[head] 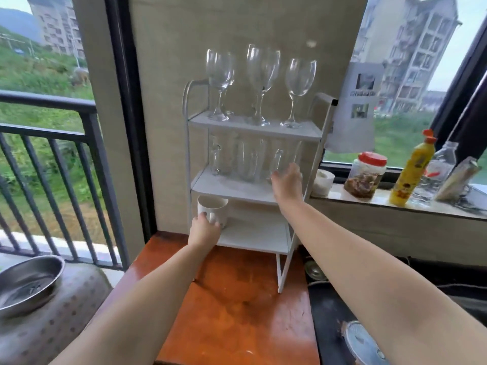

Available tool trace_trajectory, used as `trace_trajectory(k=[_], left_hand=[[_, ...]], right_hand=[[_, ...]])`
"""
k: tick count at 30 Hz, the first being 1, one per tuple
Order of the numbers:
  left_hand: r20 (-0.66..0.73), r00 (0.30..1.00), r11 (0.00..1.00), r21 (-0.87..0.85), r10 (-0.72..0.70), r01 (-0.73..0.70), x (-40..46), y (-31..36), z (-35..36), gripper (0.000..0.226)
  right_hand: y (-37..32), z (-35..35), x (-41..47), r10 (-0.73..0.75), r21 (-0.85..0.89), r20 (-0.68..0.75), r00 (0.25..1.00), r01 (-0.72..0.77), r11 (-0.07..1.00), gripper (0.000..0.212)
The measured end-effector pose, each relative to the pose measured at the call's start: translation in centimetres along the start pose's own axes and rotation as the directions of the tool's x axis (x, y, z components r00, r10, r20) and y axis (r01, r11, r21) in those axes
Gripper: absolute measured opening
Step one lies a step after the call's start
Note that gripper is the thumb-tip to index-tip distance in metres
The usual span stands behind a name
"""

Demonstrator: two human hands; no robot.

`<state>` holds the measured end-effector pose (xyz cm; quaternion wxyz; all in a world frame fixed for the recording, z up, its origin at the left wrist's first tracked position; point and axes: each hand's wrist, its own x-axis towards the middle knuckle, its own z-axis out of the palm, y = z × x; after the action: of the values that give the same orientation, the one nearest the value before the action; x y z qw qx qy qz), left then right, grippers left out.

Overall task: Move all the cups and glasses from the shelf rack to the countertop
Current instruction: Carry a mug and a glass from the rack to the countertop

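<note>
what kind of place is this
Probably a home kitchen corner by a balcony: a white rack of wine glasses on an orange counter, with a jar and sauce bottle on the window sill.

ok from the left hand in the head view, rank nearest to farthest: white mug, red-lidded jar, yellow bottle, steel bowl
1. White ceramic mug, bottom shelf, in the left hand's grip.
2. Round steel bowl, far left, low.
3. Red-lidded clear plastic jar, on the right sill.
4. Yellow squeeze bottle with orange cap, further right on the sill.
</note>
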<state>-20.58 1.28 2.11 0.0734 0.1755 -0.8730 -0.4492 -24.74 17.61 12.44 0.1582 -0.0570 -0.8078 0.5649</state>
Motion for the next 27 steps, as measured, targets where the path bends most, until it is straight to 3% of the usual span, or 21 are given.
trace_trajectory(k=[6, 9, 12, 18, 27], left_hand=[[0.091, 0.987, 0.937, -0.314, -0.132, 0.154, 4.4, -0.4, 1.0, 0.043], [0.149, 0.968, 0.838, -0.486, -0.200, 0.248, 5.4, -1.4, 1.7, 0.026], [0.210, 0.956, 0.807, -0.517, -0.204, 0.286, 5.5, -1.6, 2.1, 0.019], [0.178, 0.964, 0.785, -0.560, -0.198, 0.265, 5.5, -1.2, 2.4, 0.043], [0.125, 0.980, 0.802, -0.562, -0.157, 0.201, 1.9, -1.2, 1.3, 0.039]], right_hand=[[-1.5, 2.2, 3.2, 0.123, 0.132, -0.008, 0.992, -0.121, 0.984, 0.014], [-1.2, 3.1, 3.8, 0.139, 0.160, -0.019, 0.990, -0.134, 0.978, 0.028], [-1.3, 2.9, 3.8, 0.159, 0.237, -0.018, 0.987, -0.150, 0.960, 0.027], [-1.4, 2.1, 3.1, 0.168, 0.291, -0.051, 0.985, -0.146, 0.946, 0.036], [-1.9, 0.2, -0.3, 0.142, 0.262, 0.002, 0.990, -0.138, 0.955, 0.045]])
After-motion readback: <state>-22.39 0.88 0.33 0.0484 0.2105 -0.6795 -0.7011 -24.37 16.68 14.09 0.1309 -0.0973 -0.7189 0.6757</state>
